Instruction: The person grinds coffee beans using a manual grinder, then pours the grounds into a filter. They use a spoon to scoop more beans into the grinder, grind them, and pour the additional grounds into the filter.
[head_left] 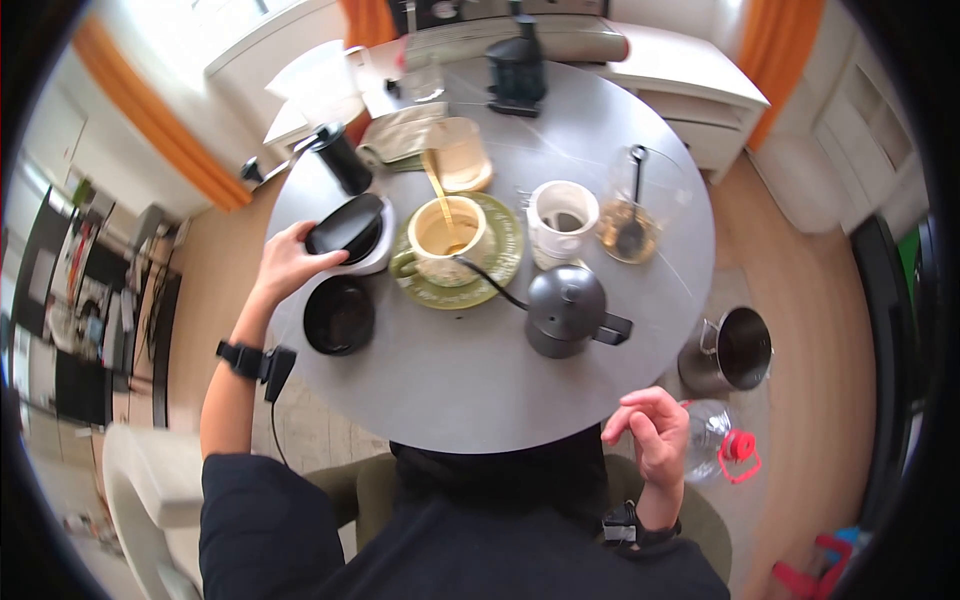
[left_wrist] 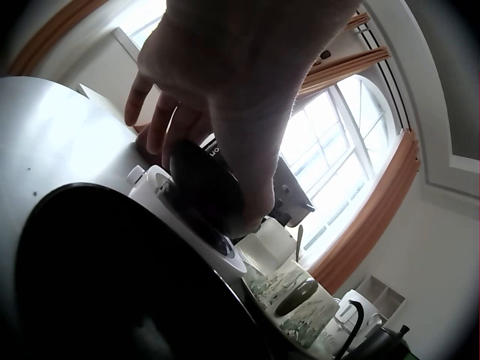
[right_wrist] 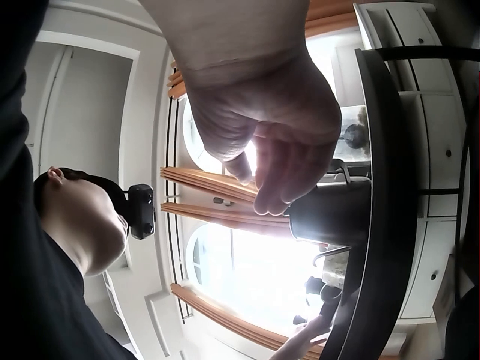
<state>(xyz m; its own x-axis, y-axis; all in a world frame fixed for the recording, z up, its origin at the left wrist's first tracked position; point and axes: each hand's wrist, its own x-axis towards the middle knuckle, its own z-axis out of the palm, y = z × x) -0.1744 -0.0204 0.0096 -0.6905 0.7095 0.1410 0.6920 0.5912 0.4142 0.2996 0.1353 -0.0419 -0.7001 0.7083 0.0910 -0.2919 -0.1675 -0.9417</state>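
Observation:
My left hand (head_left: 286,264) pinches a shallow black dish (head_left: 346,222) by its edge, thumb on the near side. The dish stands tilted over a small white scale (head_left: 381,258), overlapping its dark top. In the left wrist view the fingers curl over the dish (left_wrist: 206,184) and partly hide it. A round black bowl (head_left: 339,316) sits just in front of the scale. To its right, a cream cup (head_left: 476,262) with a green handle and a wooden stirrer stands on a green saucer (head_left: 512,250). My right hand (head_left: 655,435) hovers by the table's front right edge, fingers loosely bent, holding nothing.
A dark gooseneck kettle (head_left: 566,305) stands front right on the round grey table (head_left: 450,390). Behind it are a white mug (head_left: 563,205) and a glass jug (head_left: 650,225) with a black spoon. A black hand grinder (head_left: 343,160) stands back left. On the floor are a metal bin (head_left: 700,360) and a plastic bottle (head_left: 706,428).

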